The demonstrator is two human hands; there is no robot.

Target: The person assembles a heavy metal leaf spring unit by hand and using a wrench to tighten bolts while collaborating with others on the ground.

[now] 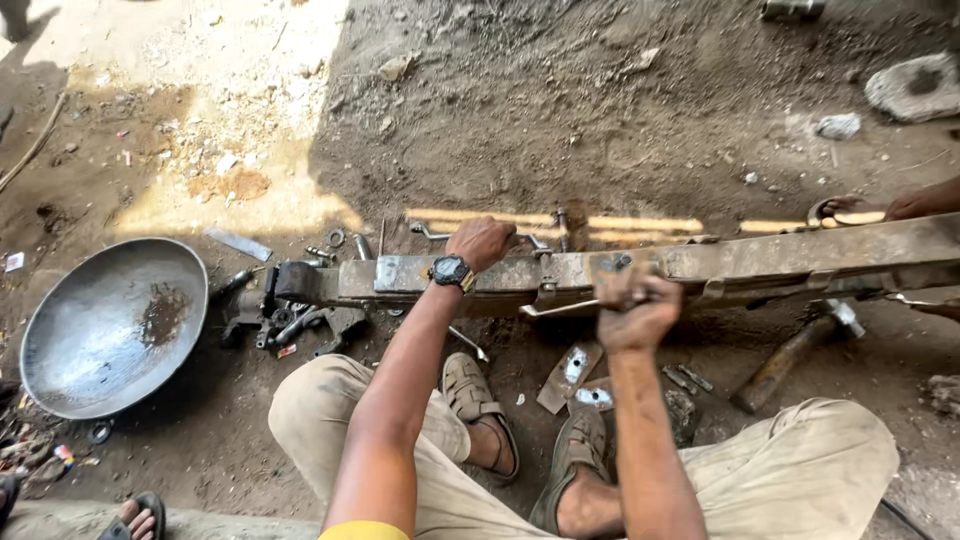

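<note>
Left hand (481,241) curled over the far edge of the long steel leaf-spring stack (620,275) lying across the dirt before the knees, right hand (636,312) fisted round something small (unidentifiable) at its near edge, hammer (790,352) nearby.

Hard sun lights the far-left dirt; I work in open shade, my right hand (637,310) slightly blurred.

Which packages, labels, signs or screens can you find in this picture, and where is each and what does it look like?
Wristwatch: on the left hand's wrist, over the long metal bar; round dark face, black case, yellowish strap.
Scrap of wrapper: on the dirt at the far left edge; small, pale, squarish.
No signs or packages show.
</note>
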